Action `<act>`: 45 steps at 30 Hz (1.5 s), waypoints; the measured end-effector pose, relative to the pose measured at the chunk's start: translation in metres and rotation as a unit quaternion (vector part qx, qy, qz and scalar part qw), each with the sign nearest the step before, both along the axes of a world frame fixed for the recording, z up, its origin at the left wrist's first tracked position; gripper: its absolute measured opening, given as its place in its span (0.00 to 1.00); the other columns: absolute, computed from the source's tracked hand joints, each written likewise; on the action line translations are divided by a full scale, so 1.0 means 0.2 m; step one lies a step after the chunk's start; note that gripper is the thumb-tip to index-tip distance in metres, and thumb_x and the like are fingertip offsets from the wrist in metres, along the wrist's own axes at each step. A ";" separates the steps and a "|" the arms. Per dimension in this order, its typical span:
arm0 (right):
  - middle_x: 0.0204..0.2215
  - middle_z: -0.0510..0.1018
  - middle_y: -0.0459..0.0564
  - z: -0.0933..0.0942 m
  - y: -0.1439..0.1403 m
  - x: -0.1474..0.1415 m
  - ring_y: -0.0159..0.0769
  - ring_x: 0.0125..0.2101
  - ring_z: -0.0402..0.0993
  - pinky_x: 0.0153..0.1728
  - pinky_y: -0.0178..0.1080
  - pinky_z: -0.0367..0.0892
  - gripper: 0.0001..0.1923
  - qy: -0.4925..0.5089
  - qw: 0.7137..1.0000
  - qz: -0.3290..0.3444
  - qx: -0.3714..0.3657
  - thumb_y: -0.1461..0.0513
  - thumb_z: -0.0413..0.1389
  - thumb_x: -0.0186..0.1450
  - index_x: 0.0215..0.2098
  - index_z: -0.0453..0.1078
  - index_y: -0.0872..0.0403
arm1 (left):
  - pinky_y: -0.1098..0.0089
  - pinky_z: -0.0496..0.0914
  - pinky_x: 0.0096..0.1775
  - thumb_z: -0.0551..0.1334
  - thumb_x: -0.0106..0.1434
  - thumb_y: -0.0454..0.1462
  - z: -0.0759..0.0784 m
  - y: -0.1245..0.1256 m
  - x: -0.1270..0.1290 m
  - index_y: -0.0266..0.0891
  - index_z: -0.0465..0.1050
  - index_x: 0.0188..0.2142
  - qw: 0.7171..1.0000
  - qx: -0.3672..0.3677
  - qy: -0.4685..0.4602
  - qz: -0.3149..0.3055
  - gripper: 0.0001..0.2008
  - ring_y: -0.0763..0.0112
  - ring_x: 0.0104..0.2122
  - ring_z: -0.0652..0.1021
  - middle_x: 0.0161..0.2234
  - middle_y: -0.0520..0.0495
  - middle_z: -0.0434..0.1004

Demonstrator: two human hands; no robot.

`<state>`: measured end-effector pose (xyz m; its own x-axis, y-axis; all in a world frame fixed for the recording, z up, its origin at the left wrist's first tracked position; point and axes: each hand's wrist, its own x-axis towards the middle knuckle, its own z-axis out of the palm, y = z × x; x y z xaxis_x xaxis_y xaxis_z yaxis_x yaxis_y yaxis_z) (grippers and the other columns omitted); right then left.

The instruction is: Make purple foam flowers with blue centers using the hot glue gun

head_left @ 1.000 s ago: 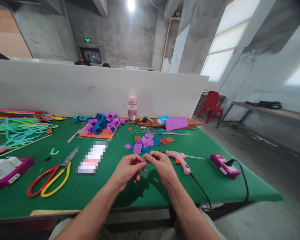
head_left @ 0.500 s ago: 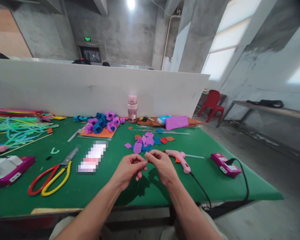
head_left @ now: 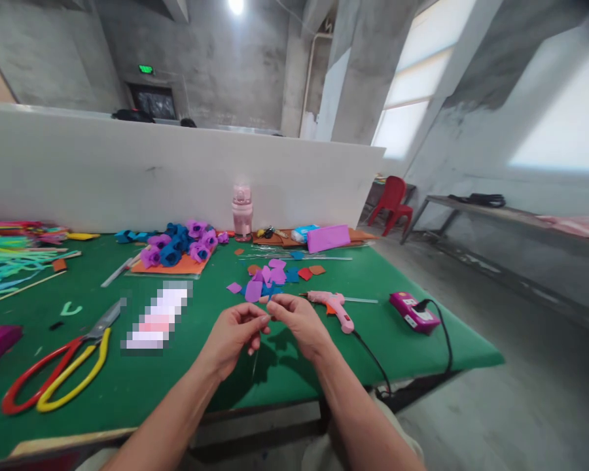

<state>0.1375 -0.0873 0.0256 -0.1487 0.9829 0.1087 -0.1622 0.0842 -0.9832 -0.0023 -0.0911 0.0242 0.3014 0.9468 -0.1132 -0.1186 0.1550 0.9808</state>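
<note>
Close together over the green table, both my hands have their fingertips pinched and nearly touching. My left hand [head_left: 236, 332] is closed around a thin wire [head_left: 254, 367], whose end hangs below the fingers. My right hand [head_left: 302, 327] pinches at the same spot; what lies between its fingertips is hidden. Just behind the fingers is a blue piece [head_left: 272, 290], and I cannot tell whether it is held or lies on the table. Purple petal-shaped pieces [head_left: 254, 291] lie scattered beyond my hands. A pink glue gun [head_left: 334, 303] rests to the right of them.
Large scissors [head_left: 95, 335] with red and yellow handles lie at left, beside a blurred-out rectangle [head_left: 158, 317]. Behind are purple and blue flowers [head_left: 177, 247], a pink bottle [head_left: 242, 212] and a white partition [head_left: 186, 176]. A purple power strip [head_left: 414, 313] sits near the right edge.
The view has turned right, so the table's things appear further left. My hands keep their pinch close together, and more of the hanging wire shows now.
</note>
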 end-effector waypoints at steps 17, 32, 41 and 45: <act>0.21 0.70 0.42 0.02 -0.01 0.02 0.27 0.24 0.63 0.29 0.32 0.58 0.15 0.031 0.999 0.017 0.014 0.56 0.61 0.51 0.35 0.74 0.54 | 0.79 0.58 0.15 0.66 0.50 0.43 0.04 -0.02 0.01 0.36 0.68 0.25 0.999 0.035 0.023 0.026 0.12 0.81 0.14 0.65 0.16 0.56 0.65; 0.24 0.76 0.46 -0.02 0.08 0.27 0.32 0.30 0.70 0.36 0.35 0.62 0.09 0.028 0.995 -0.081 0.056 0.66 0.51 0.52 0.20 0.73 0.54 | 0.75 0.67 0.28 0.61 0.56 0.38 0.10 0.08 -0.18 0.40 0.62 0.28 0.980 0.103 -0.144 0.092 0.08 0.78 0.22 0.69 0.21 0.55 0.67; 0.26 0.79 0.49 -0.05 0.08 0.20 0.33 0.28 0.73 0.35 0.38 0.66 0.12 -0.042 0.996 -0.070 0.037 0.55 0.58 0.55 0.32 0.75 0.55 | 0.82 0.47 0.14 0.59 0.57 0.44 0.02 0.10 -0.12 0.39 0.63 0.30 0.989 0.056 -0.077 0.114 0.11 0.84 0.13 0.52 0.14 0.60 0.54; 0.26 0.78 0.49 -0.02 0.22 0.11 0.35 0.29 0.73 0.33 0.35 0.65 0.10 -0.282 0.946 -0.117 0.107 0.56 0.57 0.57 0.28 0.74 0.55 | 0.81 0.46 0.14 0.60 0.56 0.45 -0.01 0.12 -0.12 0.39 0.63 0.29 0.981 0.059 -0.075 0.167 0.12 0.85 0.12 0.52 0.13 0.60 0.54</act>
<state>0.1590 -0.0439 0.0225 -0.0232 0.9603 0.2781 0.4308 0.2606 -0.8640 -0.0270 -0.0667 0.0216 -0.0235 0.9994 0.0255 -0.2886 -0.0312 0.9569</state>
